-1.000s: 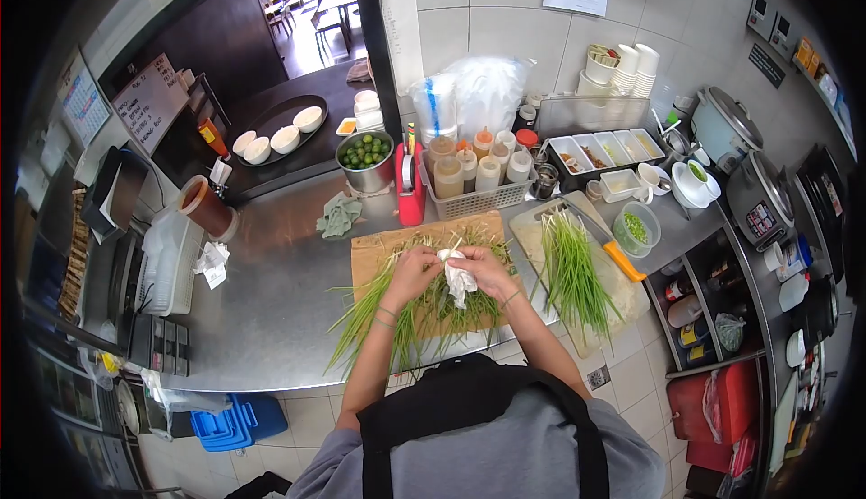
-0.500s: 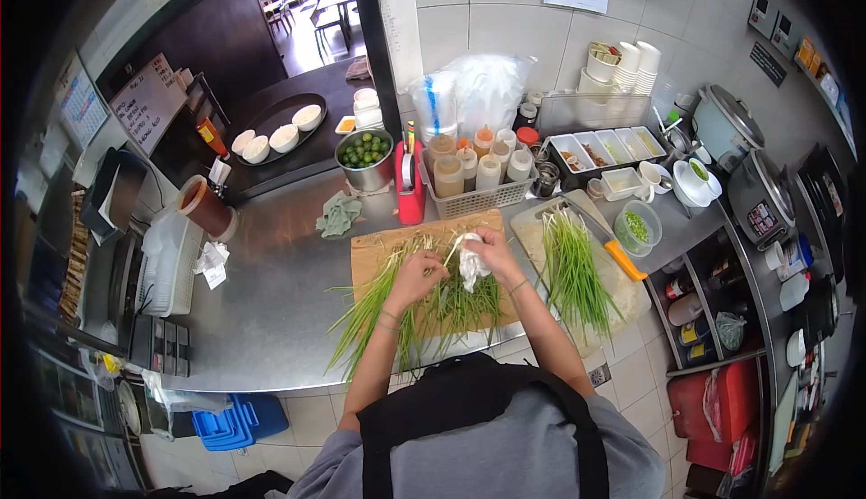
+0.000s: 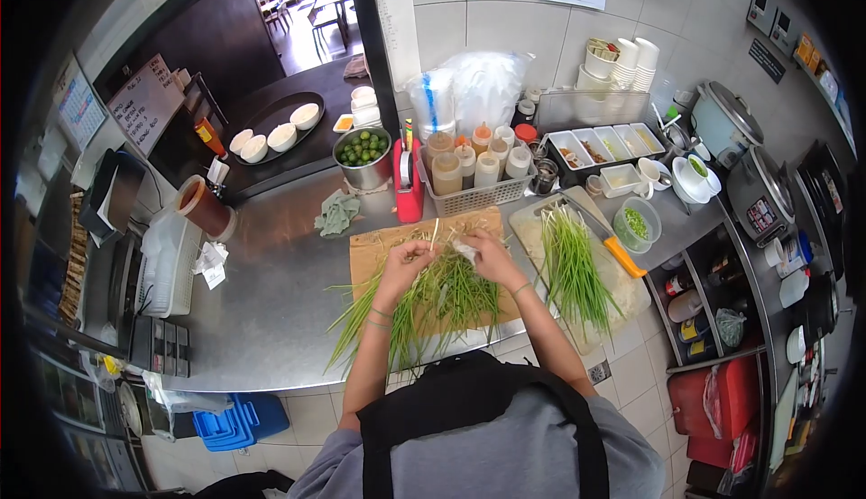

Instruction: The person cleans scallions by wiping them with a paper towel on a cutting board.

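Pinched in my left hand (image 3: pixel 408 269) is a spring onion (image 3: pixel 435 232), its pale end pointing up. My right hand (image 3: pixel 492 257) is closed on a crumpled white cloth or tissue (image 3: pixel 465 250), mostly covered by the fingers. Both hands are over a sheet of brown paper (image 3: pixel 363 248). Loose green spring onion leaves (image 3: pixel 460 290) lie under them and hang past the counter's front edge. To the right, a tidy bunch of spring onions (image 3: pixel 575 269) rests on a cutting board (image 3: pixel 622 293). A knife with an orange handle (image 3: pixel 624 257) lies across that board.
Behind the paper stand a basket of squeeze bottles (image 3: pixel 478 194), a red holder (image 3: pixel 409 194) and a metal pot of green limes (image 3: pixel 363 152). A tub of chopped greens (image 3: pixel 637 225) sits right of the board. A green cloth (image 3: pixel 337 213) lies on the steel counter (image 3: pixel 271 291).
My right hand has moved slightly right, and the white cloth is now bunched up under its fingers instead of hanging down. My left hand has shifted a little left and up, with the onion now upright.
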A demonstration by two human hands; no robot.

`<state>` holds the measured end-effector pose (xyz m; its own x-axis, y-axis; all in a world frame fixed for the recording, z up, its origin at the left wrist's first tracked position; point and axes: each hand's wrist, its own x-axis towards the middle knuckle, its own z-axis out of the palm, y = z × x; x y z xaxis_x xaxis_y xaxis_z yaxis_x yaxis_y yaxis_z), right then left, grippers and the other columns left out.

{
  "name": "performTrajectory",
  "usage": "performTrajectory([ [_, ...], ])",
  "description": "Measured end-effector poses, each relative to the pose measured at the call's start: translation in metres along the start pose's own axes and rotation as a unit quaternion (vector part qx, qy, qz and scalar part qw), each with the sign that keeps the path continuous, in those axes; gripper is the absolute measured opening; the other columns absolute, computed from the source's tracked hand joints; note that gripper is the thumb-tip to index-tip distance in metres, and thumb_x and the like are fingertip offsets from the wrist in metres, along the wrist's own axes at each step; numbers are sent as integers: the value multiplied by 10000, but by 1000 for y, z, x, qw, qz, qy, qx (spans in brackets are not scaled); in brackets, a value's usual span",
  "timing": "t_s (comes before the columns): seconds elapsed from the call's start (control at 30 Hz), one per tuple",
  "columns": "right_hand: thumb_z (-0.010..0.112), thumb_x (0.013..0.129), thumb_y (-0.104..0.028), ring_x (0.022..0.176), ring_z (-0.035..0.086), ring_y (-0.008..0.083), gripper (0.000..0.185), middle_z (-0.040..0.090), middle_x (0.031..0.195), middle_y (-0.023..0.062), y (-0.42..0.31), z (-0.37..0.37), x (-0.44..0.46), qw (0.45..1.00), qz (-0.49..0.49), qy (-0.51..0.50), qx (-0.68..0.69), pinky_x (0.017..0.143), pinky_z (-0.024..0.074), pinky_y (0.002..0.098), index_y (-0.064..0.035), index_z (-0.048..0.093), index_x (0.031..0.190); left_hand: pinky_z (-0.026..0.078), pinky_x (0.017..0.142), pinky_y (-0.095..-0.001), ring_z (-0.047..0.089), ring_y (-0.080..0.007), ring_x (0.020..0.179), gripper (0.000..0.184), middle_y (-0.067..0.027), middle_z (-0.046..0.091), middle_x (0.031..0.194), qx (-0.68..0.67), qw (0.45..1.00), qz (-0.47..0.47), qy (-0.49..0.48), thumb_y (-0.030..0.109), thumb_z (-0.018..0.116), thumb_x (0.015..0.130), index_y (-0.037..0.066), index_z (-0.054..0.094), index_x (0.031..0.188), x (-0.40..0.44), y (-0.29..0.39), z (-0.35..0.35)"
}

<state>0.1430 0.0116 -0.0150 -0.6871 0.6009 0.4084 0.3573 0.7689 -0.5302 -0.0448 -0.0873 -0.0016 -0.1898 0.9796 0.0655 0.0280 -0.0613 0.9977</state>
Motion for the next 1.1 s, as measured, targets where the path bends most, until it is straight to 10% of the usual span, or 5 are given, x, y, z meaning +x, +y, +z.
performTrajectory([
  [0.13,529,681,55,871,531,346,359,565,902,182,-9,6,3,975,48,41,213,803,413,381,-31,594,1023,419,691,-193,537,-49,749,142,-9,623,830,23,1000,6,19,81,598,804,-2,635,913,3,-7,-1],
  [0.23,571,674,30,854,546,342,269,567,905,181,-21,-7,4,997,60,42,27,765,426,390,-18,596,937,400,626,-191,491,-35,680,136,20,594,750,16,999,-2,32,85,594,799,-10,643,883,1,1,2],
  [0.67,628,680,-13,741,602,294,143,612,757,141,-19,-22,11,967,87,111,214,664,462,323,-8,569,810,422,675,-226,535,-79,744,151,-29,632,847,225,974,30,-23,133,571,825,15,636,892,6,-15,1],
  [0.93,625,710,-50,776,608,226,126,620,790,128,-28,-24,8,969,169,67,166,697,451,293,-5,592,823,434,715,-302,582,-217,783,125,-113,628,864,15,995,92,-47,134,601,776,26,638,827,10,5,26],
  [1.1,627,717,-73,724,600,211,132,623,764,115,5,-5,5,949,163,111,248,671,452,290,1,592,821,439,736,-340,583,-271,814,142,-117,630,850,287,950,123,8,151,622,756,19,643,801,7,-2,22],
])
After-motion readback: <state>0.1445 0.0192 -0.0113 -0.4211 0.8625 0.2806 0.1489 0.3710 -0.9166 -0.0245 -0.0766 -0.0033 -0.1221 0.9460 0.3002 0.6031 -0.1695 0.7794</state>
